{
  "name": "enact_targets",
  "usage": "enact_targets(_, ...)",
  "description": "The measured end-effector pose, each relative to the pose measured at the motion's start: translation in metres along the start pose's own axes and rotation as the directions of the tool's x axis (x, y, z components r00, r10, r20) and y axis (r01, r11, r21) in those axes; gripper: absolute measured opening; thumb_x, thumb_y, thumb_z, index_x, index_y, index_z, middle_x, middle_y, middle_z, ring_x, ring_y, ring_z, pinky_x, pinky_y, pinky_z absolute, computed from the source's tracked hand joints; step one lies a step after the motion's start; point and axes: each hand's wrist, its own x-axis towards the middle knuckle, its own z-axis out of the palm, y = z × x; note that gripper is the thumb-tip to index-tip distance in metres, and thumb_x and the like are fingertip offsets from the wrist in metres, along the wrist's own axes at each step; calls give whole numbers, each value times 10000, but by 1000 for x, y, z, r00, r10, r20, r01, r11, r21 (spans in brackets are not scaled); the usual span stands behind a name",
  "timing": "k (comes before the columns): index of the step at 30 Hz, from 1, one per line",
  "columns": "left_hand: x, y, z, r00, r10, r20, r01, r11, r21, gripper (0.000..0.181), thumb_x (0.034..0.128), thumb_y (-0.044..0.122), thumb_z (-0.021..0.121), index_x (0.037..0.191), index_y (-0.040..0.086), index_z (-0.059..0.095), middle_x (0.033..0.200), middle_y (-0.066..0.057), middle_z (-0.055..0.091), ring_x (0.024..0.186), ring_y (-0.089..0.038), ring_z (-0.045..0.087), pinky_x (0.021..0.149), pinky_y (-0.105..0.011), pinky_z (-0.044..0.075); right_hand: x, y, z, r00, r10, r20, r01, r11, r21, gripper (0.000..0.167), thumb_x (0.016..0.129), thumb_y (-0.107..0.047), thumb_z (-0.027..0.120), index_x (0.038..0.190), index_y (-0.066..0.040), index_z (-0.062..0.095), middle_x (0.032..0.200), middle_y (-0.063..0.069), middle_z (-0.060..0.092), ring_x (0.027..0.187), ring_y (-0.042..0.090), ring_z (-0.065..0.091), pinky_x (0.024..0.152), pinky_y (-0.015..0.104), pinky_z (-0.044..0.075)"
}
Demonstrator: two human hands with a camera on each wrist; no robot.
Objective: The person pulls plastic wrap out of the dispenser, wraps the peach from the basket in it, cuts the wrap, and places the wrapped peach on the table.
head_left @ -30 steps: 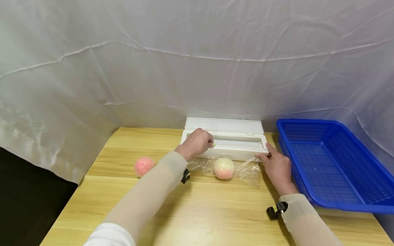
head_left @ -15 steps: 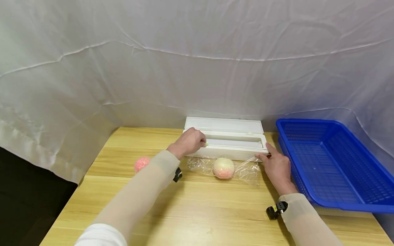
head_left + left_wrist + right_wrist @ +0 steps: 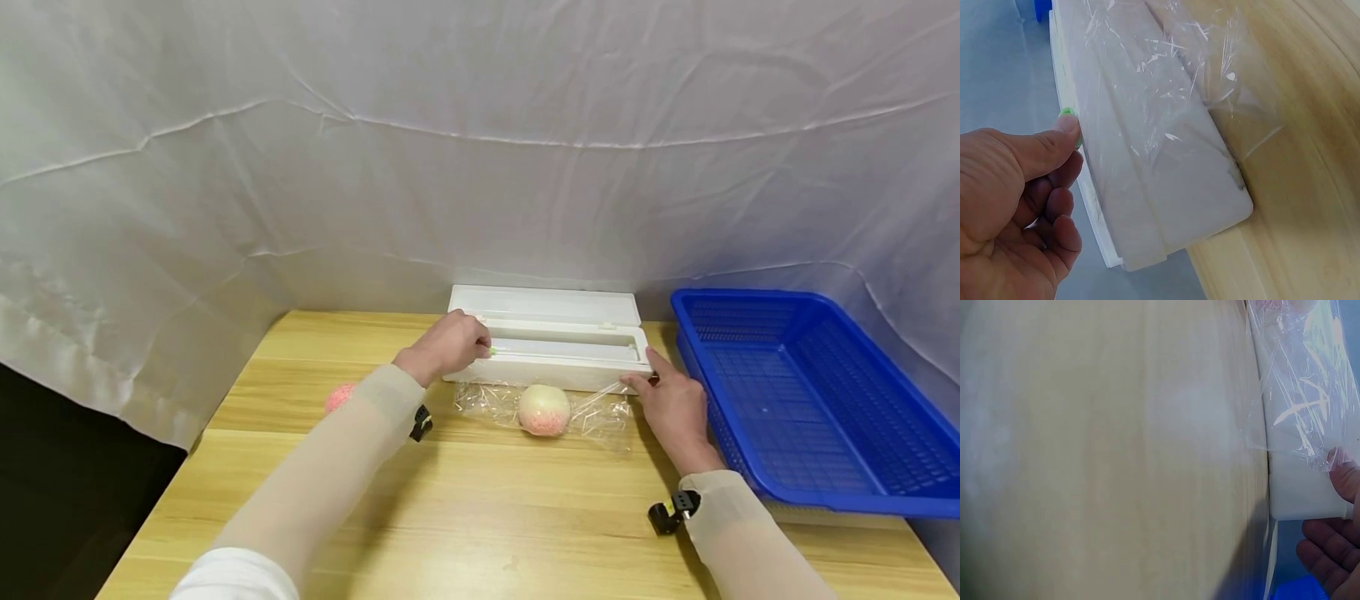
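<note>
A long white cling film dispenser (image 3: 555, 373) sits at the back of the table with its lid (image 3: 543, 303) raised. Near its left end, my left hand (image 3: 448, 343) pinches a small green slide cutter (image 3: 1068, 112) between thumb and forefinger. My right hand (image 3: 672, 410) grips the dispenser's right end, the thumb on the front face. Clear cling film (image 3: 1229, 72) hangs over the front of the dispenser onto the table. A cream-and-pink ball, peach-like (image 3: 544, 411), lies with the film in front of the dispenser; whether it is under or on the film, I cannot tell.
A pink speckled ball (image 3: 340, 396) lies to the left, partly hidden by my left forearm. A large blue plastic basket (image 3: 795, 408) stands on the right, close beside my right hand. A pale curtain (image 3: 480, 183) hangs behind the wooden table (image 3: 465, 517).
My left hand has slid leftward along the dispenser with the green slide cutter, and its forearm covers more of the pink ball. My right hand stays at the right end.
</note>
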Motion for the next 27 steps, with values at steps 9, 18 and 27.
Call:
enact_targets(9,-4,-7,-6,1000,2,29,-2,1000,24,159,1011,222,729,865,163,754,848,67,713,892,-173,575,941,-360,495,0,0,1,1000,-11,2,11,1000,-2,662,915,-295,837,1466,-19,594,973,269,766,894,557,679,775,660,523)
enact_targets(18,-10,-17,-6,999,-2,37,2,1000,4,164,1024,192,708,874,139,748,841,54,706,849,-165,585,939,-363,502,0,2,0,1000,-9,-2,9,1000,0,667,911,-300,839,1465,-19,595,1012,284,760,935,578,674,798,673,523)
enact_targets(27,-15,-21,-8,999,-20,47,19,1000,21,192,1032,202,695,849,145,711,840,45,686,914,-198,556,957,-377,475,0,2,0,1000,-4,3,4,1000,-8,663,919,-297,833,1467,-15,589,1047,294,753,964,591,665,813,682,519)
